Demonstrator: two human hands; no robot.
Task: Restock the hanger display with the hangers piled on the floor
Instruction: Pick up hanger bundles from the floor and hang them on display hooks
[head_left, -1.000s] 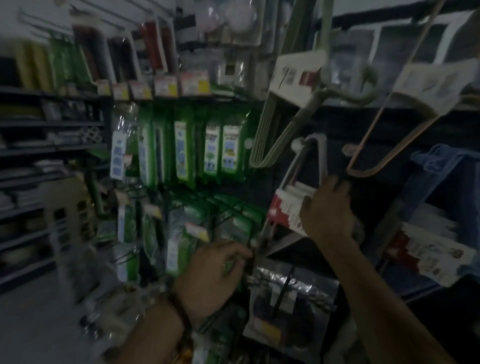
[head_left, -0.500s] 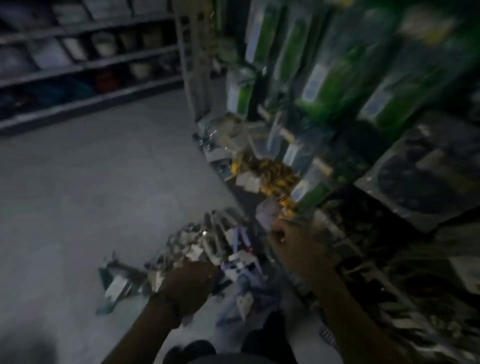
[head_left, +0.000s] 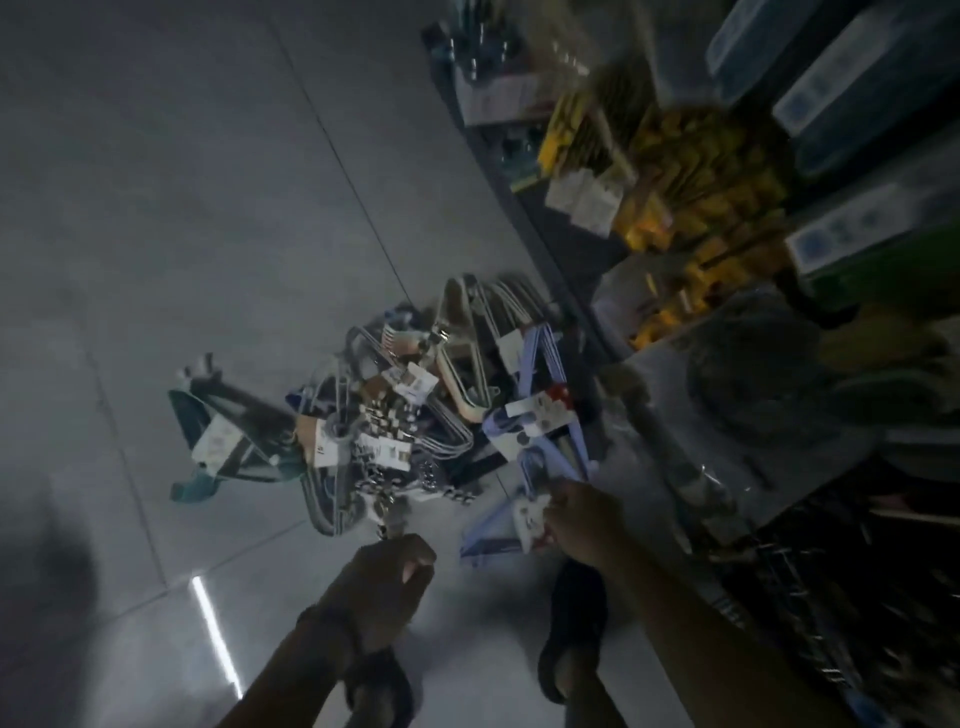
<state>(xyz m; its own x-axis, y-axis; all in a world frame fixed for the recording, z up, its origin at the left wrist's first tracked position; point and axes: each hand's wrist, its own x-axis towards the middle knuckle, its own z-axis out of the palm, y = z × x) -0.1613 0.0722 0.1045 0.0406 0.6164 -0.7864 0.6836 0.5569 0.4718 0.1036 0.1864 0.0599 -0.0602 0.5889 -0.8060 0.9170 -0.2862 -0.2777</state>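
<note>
A pile of bundled hangers (head_left: 395, 415) lies on the grey floor in front of my feet: teal ones at its left, beige and white ones at the back, metal clip ones in the middle. At the pile's right lies a lilac hanger bundle (head_left: 540, 441) with a red-and-white label. My right hand (head_left: 582, 519) reaches down and its fingers pinch the near end of that bundle at the label. Just short of the pile's near edge hovers my left hand (head_left: 384, 577), its fingers curled; nothing shows in its grasp.
The display rack (head_left: 727, 364) runs along the right, its low hooks hung with yellow packets (head_left: 691, 171) and clear bags. My two dark sandals (head_left: 576, 623) stand on the tiled floor (head_left: 208, 208) close to the pile. A light streak reflects at the lower left.
My view swung from the rack's upper hangers down to the floor. Both hands came down from the display to the pile, and my right hand took hold of the lilac bundle.
</note>
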